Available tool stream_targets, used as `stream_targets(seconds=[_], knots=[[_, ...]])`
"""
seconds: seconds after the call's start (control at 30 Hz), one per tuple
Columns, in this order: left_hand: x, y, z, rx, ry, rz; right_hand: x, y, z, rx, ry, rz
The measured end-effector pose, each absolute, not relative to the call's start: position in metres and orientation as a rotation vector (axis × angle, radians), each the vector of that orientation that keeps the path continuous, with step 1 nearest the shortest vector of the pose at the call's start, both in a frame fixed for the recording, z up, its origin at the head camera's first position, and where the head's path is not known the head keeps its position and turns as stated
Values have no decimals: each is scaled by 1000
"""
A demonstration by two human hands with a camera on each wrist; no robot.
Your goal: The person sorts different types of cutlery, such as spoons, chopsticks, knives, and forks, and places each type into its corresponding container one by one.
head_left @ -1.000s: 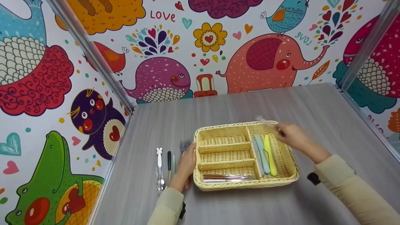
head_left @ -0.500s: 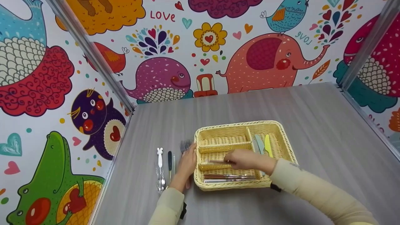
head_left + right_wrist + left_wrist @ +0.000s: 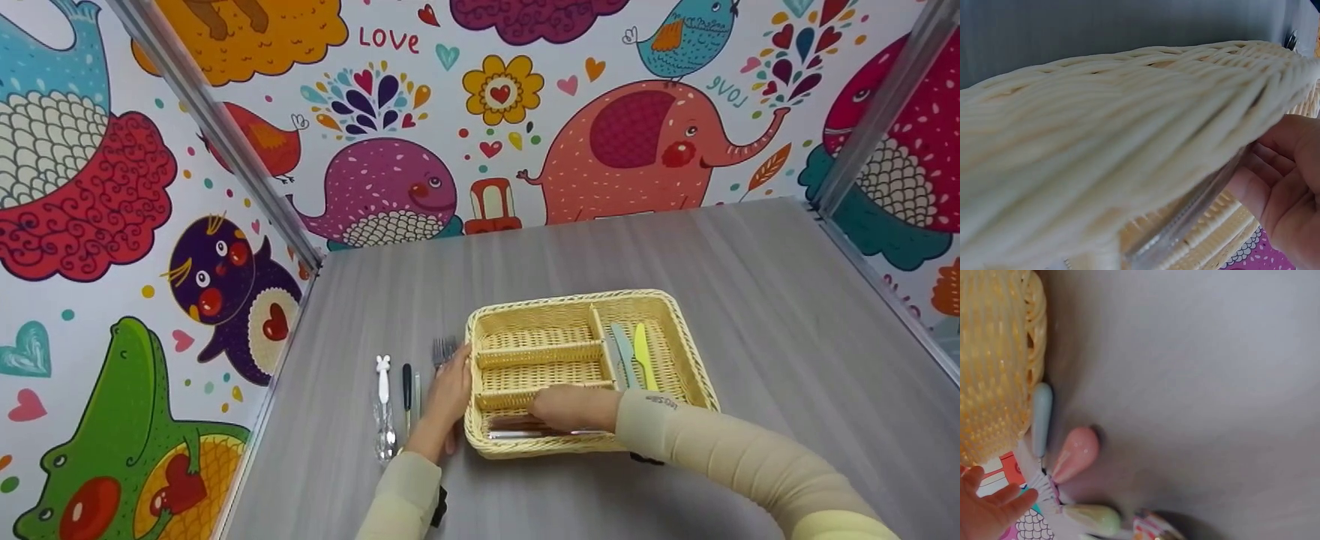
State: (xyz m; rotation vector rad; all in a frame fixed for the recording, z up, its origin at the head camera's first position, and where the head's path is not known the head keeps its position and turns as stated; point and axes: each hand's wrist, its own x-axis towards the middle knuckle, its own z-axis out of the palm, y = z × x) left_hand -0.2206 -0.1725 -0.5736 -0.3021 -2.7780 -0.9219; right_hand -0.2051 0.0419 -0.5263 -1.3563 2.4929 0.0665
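Toward the front of the pale-yellow woven wicker basket [image 3: 517, 450] had gone my bare right hand [image 3: 574, 409], which half a second earlier was over its middle left compartment; my bare left hand [image 3: 448, 390] had kept its place. Behind everything rose a white wall printed with cartoon animals [image 3: 562, 45], and below spread the grey wood-grain table [image 3: 570, 495]. On it, the basket lay between my hands: the left rested against the outside of its left wall, fingers relaxed; the right was down in the front left compartment, thumb and fingers curled round a slim, brownish, clear-wrapped utensil [image 3: 1176, 225]. My cream sleeve [image 3: 720, 435] covered the lower ends of a light-blue knife [image 3: 624, 356] and a lime-yellow knife [image 3: 643, 356] in the long right compartment. Left of the basket lay a white-handled, rabbit-topped spoon [image 3: 384, 405] in clear wrapping, then a thin black-handled utensil [image 3: 407, 386]. Just beside my left hand showed silver fork tines [image 3: 442, 349].
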Motion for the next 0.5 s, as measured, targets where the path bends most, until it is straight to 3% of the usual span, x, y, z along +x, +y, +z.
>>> stream_targets(seconds=[0.5], knots=[[-219,-170,-571,-240,-2827,-892,-206,37,-542,-1455,2554,220]])
